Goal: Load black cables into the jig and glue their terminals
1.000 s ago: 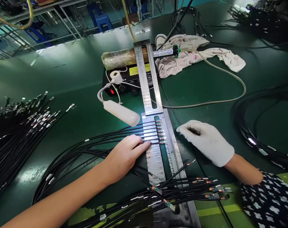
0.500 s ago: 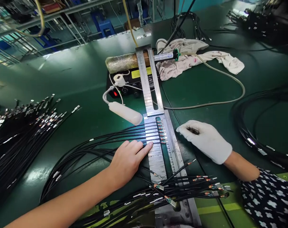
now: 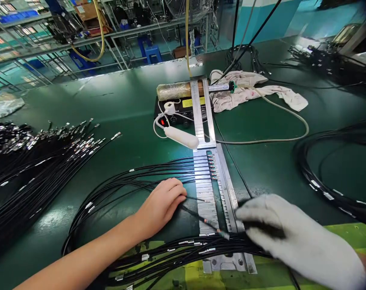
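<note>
My bare left hand (image 3: 163, 203) lies curled on black cables (image 3: 146, 177) just left of the slotted metal fixture (image 3: 205, 193), its fingertips pinching one thin cable. Several cables sit in the fixture's upper slots, their coloured ends (image 3: 212, 167) lined up in its channel. My right hand (image 3: 291, 237), in a white glove, is closed over a bunch of loose black cables (image 3: 201, 245) at the fixture's near end. One cable end (image 3: 222, 233) lies slanted across the fixture between the two hands.
A black control box (image 3: 179, 114) with a red light, a white pendant switch (image 3: 181, 137), a dispenser syringe (image 3: 222, 87) with a hose and a cloth (image 3: 249, 94) sit behind the fixture. A heap of terminated cables (image 3: 40, 161) lies at left, cable coils (image 3: 336, 173) at right.
My gloved right hand moved from beside the fixture's middle down to the loose cables at its near end and closed on them. My left hand curled and slid slightly nearer. The view tilted up.
</note>
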`<state>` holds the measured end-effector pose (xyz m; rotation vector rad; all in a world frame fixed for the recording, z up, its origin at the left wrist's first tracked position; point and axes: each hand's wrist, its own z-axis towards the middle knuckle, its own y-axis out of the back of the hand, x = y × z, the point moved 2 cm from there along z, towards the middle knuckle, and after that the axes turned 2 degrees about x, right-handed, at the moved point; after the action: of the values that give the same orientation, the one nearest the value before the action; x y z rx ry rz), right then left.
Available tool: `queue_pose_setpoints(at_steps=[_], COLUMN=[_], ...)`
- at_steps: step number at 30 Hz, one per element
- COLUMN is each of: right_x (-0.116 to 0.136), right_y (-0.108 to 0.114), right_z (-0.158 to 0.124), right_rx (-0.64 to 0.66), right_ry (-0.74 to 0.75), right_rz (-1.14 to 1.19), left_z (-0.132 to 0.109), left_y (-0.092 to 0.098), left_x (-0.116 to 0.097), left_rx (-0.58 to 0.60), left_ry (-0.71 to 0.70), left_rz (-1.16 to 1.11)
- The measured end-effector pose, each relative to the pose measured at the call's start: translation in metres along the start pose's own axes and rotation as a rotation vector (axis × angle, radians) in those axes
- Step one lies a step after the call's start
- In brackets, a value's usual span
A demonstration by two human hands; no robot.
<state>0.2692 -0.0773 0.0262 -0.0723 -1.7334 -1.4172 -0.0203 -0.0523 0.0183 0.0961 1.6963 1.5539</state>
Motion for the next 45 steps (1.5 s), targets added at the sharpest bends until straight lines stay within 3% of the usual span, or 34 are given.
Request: queue_pose_setpoints(at_steps=[4, 9, 16, 29, 37, 45], right_x=[-0.03, -0.058, -0.058, -0.059, -0.058, -0.06], right_y=[0.013, 0.006, 0.003, 0.005, 0.006, 0.006], right_z=[0.039, 0.067, 0.07, 0.071, 0.071, 0.071], right_rx=[-0.16, -0.273, -0.248, -0.182, -0.187, -0.172], right_ry=[-0.146, -0.277, -0.251, -0.243, -0.231, -0.234], right_rz=[0.104, 0.213, 0.228, 0.195, 0.19, 0.207], left_z=[0.023, 0.036, 0.042, 0.044, 0.044, 0.036], left_y=[-0.012, -0.009, -0.004, -0.01, -0.009, -0.021], left_x=[0.008, 0.013, 0.018, 0.017, 0.009, 0.014], left_rx=[-0.134, -0.075, 0.009, -0.044, -0.029, -0.029], left_ry=[-0.108, -0.221, -0.288, -0.222, -0.341, -0.296], left_rz=[0.118, 0.173, 0.183, 0.116, 0.368, 0.228])
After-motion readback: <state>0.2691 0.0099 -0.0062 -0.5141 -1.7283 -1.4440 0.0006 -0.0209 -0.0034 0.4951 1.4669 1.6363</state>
